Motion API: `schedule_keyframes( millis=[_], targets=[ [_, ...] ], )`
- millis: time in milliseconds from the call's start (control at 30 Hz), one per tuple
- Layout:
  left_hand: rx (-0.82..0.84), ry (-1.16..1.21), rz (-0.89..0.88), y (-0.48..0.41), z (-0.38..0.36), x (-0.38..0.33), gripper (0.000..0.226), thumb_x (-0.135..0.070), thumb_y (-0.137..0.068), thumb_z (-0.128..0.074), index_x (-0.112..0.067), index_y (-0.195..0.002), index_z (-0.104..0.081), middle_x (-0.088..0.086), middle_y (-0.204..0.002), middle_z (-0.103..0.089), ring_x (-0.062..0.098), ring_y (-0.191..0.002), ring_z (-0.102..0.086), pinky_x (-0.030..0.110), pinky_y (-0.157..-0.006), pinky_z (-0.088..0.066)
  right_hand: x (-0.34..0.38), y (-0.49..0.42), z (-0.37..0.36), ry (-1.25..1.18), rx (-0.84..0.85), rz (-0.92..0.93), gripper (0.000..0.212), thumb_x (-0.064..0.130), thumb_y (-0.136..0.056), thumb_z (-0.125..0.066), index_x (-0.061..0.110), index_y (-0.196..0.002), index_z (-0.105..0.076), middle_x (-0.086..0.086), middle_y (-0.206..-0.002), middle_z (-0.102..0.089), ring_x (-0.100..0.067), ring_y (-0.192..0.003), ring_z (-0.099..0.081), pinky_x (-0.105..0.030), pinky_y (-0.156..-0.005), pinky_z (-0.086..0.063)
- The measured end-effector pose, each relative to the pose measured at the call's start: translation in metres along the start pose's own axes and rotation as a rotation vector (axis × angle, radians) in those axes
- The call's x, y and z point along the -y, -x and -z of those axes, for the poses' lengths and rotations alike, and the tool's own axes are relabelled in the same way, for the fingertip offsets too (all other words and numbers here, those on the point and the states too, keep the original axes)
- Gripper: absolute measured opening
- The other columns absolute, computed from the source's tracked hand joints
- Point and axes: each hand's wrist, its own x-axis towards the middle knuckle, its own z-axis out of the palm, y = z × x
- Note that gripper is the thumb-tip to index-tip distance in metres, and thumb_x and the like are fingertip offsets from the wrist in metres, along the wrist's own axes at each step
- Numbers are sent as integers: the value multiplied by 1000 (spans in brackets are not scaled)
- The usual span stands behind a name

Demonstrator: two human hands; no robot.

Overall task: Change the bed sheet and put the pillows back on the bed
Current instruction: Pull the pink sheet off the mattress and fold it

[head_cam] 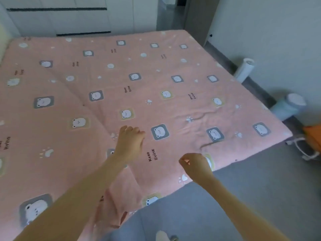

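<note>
**Spreading the fresh sheet.** The pink bear-print sheet (156,75) covers the bed. The left hand (129,143), fingers curled, sits at the near end of a long fold (81,103) that runs away to its far left. The right hand (194,165), also curled, is just inside the sheet's near edge. Whether either hand pinches cloth cannot be told. Wrinkles (199,117) lie just beyond the right hand. It is probably best to draw the folded layer flat first, then smooth outward. No pillows are in view.
</note>
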Motion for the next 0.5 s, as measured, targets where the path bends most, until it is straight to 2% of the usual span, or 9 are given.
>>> schedule_keyframes(
  millis=[100, 167, 233, 333, 400, 500],
  targets=[
    [37, 85, -120, -61, -19, -90, 28, 3, -44, -78, -15, -58, -61, 1, -55, -55, 28, -48, -54, 35, -62, -45, -88, 12, 50, -7, -73, -134, 27, 25, -92, -49, 10, -77, -66, -7, -82, -67, -28, -87, -60, -31, -74, -43],
    [49, 124, -204, -98, -31, -145, 28, 1, -44, -78, -16, -60, -63, 0, -56, -57, 29, -50, -57, 37, -62, -47, -138, 19, 81, -35, -116, -240, 28, 22, -92, -49, 8, -72, -61, -7, -74, -61, -30, -79, -54, -31, -66, -39],
    [53, 157, -295, -130, -39, -195, 28, 0, -44, -79, -17, -60, -63, -2, -55, -57, 28, -50, -57, 37, -59, -49, -180, 25, 108, -55, -175, -338, 31, 21, -93, -48, 5, -68, -53, -8, -67, -50, -30, -71, -43, -33, -60, -32],
    [71, 215, -409, -177, -54, -256, 23, -2, -49, -75, -19, -59, -62, -4, -55, -58, 26, -50, -57, 33, -58, -47, -235, 25, 137, -81, -243, -449, 39, 22, -94, -47, 11, -60, -34, -7, -60, -37, -30, -69, -33, -33, -60, -27],
    [116, 235, -454, -209, -70, -290, 25, -2, -50, -77, -20, -58, -62, -5, -54, -58, 25, -48, -55, 30, -56, -44, -270, 18, 153, -94, -273, -504, 43, 23, -95, -47, 14, -57, -27, -4, -56, -33, -29, -68, -32, -32, -59, -27],
    [157, 265, -522, -264, -103, -338, 26, -2, -50, -79, -20, -57, -60, -5, -53, -57, 24, -46, -54, 28, -53, -39, -326, 0, 170, -153, -316, -599, 43, 23, -94, -47, 14, -56, -28, -5, -56, -35, -30, -68, -34, -32, -58, -27]
  ],
)
